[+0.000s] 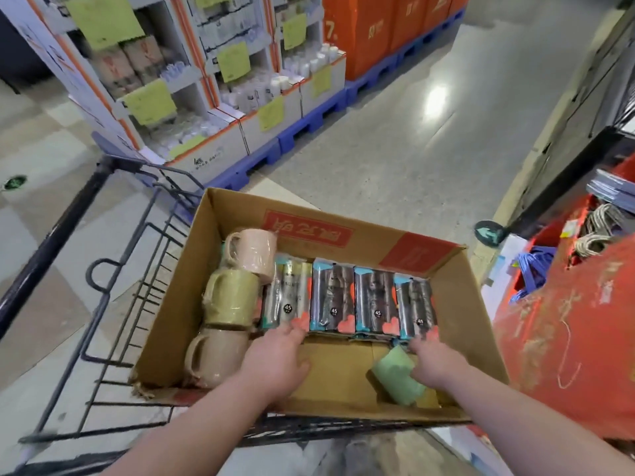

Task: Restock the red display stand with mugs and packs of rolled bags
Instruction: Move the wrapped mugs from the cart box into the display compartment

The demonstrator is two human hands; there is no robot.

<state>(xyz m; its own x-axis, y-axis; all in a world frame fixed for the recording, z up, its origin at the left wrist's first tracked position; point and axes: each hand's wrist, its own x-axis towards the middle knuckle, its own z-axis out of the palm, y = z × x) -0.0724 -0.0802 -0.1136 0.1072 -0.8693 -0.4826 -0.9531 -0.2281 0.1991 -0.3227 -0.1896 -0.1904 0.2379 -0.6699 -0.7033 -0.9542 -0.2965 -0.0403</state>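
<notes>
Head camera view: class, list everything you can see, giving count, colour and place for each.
cardboard box: one, brown, on the cart
cart: one, black wire, under the box
mugs: four, pink, olive and tan along box's left, pale green near right
packs of rolled bags: four, grey-teal, row across the box
red display stand: one, red, right
pallets: several, blue, far left
left hand: one, at leftmost pack
right hand: one, at rightmost pack

A pink mug (253, 253), olive mug (233, 297) and beige mug (215, 355) lie wrapped on their sides, in a column along the box's (462, 304) left wall. A green mug (398, 377) lies front right. Four packs (331, 295) lie side by side across the middle, with the red stand (567, 338) just right of the box.
</notes>
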